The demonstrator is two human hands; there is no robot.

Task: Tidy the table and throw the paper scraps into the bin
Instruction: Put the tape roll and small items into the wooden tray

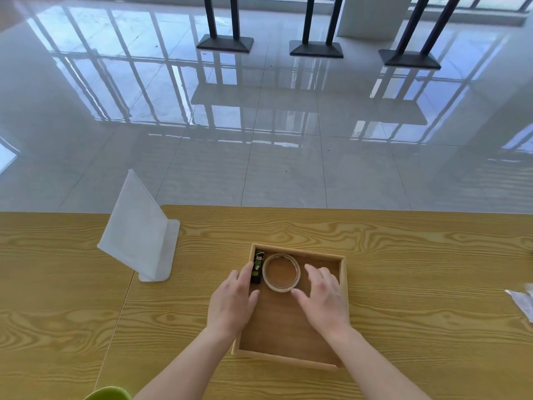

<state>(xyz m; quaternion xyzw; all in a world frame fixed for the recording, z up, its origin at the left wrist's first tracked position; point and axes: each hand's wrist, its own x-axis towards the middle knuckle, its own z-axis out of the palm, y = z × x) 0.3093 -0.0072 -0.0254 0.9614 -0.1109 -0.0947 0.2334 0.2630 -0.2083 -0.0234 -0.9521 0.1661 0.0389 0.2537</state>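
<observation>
Left hand (234, 303) lies palm down over the left wall of the shallow square wooden tray (343, 280), fingers loosely spread, fingertips touching the small black-and-green glue stick (257, 266) without gripping it. Right hand (324, 295) hovers palm down inside the tray, fingers fanned wide, holding nothing, thumb just beside the flat ring of pale clear tape (282, 273). Far left: a white frosted plastic sign stand (141, 229), upright on the yellow wood-grain table (432, 255). A green rim (108, 394) is cut off at bottom edge. Crumpled white paper scrap (523, 301) lies at right edge, partly cropped.
</observation>
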